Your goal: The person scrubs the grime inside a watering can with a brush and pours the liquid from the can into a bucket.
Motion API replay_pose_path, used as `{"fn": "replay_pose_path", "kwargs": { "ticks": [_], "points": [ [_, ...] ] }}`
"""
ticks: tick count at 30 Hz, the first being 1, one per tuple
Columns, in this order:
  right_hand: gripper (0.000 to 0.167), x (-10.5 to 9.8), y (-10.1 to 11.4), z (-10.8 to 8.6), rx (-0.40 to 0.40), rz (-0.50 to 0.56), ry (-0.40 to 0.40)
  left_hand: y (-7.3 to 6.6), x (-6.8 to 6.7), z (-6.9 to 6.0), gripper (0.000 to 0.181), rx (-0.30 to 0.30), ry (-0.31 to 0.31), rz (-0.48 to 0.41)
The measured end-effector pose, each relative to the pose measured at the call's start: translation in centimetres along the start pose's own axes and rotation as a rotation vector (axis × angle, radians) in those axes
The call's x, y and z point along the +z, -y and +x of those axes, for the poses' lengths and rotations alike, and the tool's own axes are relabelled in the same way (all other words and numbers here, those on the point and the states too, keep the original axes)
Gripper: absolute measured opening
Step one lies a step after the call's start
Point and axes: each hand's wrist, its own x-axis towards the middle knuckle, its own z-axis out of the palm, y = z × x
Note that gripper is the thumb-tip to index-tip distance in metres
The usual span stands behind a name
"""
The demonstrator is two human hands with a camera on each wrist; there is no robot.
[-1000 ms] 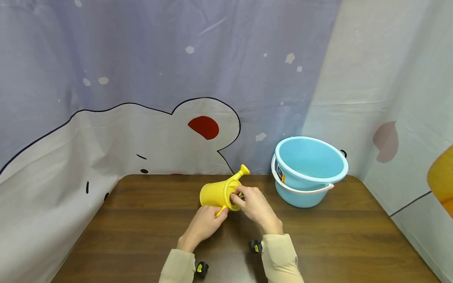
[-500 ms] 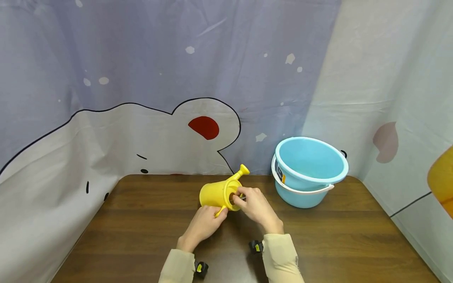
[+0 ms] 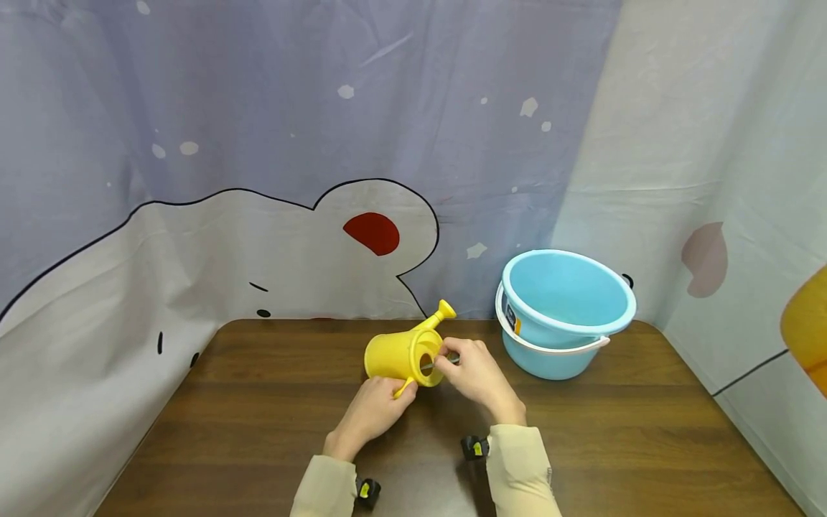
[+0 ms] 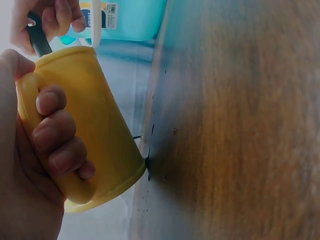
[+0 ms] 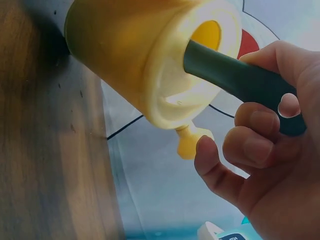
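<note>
A yellow watering can (image 3: 390, 355) lies tilted on its side, its opening towards the right and its spout at the back. The left hand (image 3: 372, 411) grips its handle, with fingers curled round it in the left wrist view (image 4: 57, 130). The right hand (image 3: 477, 375) pinches a dark green handle (image 5: 227, 75) between thumb and fingers. In the right wrist view the far end of that handle reaches into the can's opening; whatever lies beyond it inside is hidden.
A light blue bucket (image 3: 545, 359) with a white carrying handle stands at the back right of the brown wooden table (image 3: 258, 431). A patterned curtain (image 3: 291, 108) hangs behind the table and at its sides.
The right hand has moved slightly right, away from the can's opening, and more of the held tool shows between hand and can. The left hand and can have hardly moved.
</note>
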Motion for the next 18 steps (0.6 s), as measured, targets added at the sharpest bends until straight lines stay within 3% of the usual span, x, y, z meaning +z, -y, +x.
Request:
{"fn": "replay_pose_path", "kwargs": {
  "ticks": [12, 18],
  "points": [
    [0.015, -1.4, 1.0, -0.1, -0.029, -0.026, -0.057, 0.1, 0.0, 0.0, 0.045, -0.003, 0.008, 0.005],
    [0.012, -0.6, 0.6, 0.0, -0.027, -0.022, -0.059, 0.1, 0.0, 0.0, 0.045, 0.003, 0.004, 0.006]
  ]
}}
